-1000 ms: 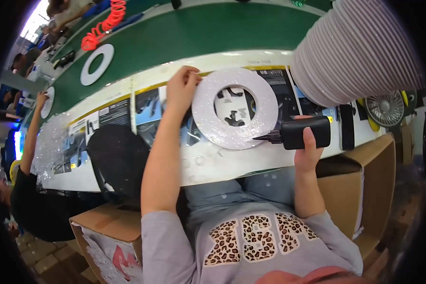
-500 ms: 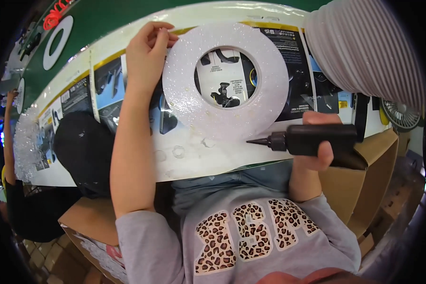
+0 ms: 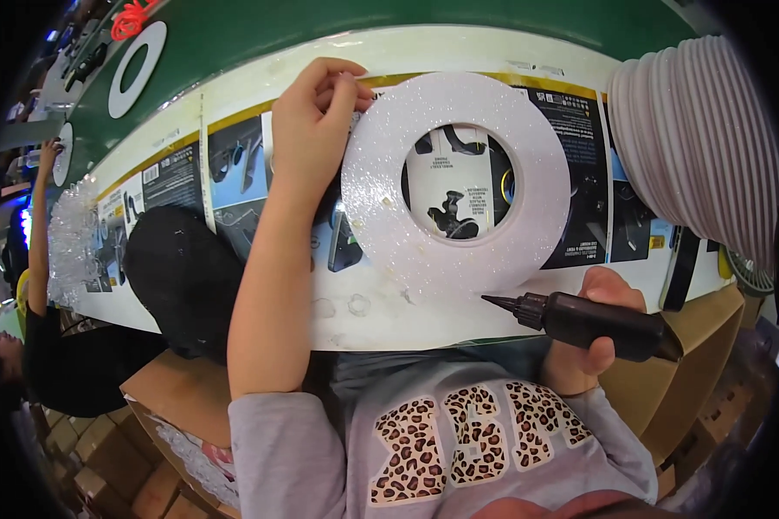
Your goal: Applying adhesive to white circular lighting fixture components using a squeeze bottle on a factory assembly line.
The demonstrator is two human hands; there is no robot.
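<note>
A flat white glittery ring [image 3: 541, 186] with a round hole lies before me on the printed sheet. At its upper left edge is my left hand [image 3: 325, 99], fingers curled in and fingertips at the rim; just how they grip it is partly hidden. In my right hand [image 3: 610, 290] is a black squeeze bottle [image 3: 601, 324] with a thin pointed nozzle. The nozzle points left, its tip close to the ring's lower edge. Whether the tip touches the ring I cannot tell.
A tall stack of white rings [image 3: 692, 130] leans at the right. Cardboard boxes [image 3: 710, 355] stand below it. To the left are a black rounded object [image 3: 182, 277], clear crinkled plastic [image 3: 71, 246] and another white ring [image 3: 137, 71]. A co-worker's arm [image 3: 39, 233] reaches in at far left.
The whole view has shifted, so the scene sits further right and lower. The bottle has tilted, its rear end now lower than its nozzle. Its tip remains near the ring's lower edge.
</note>
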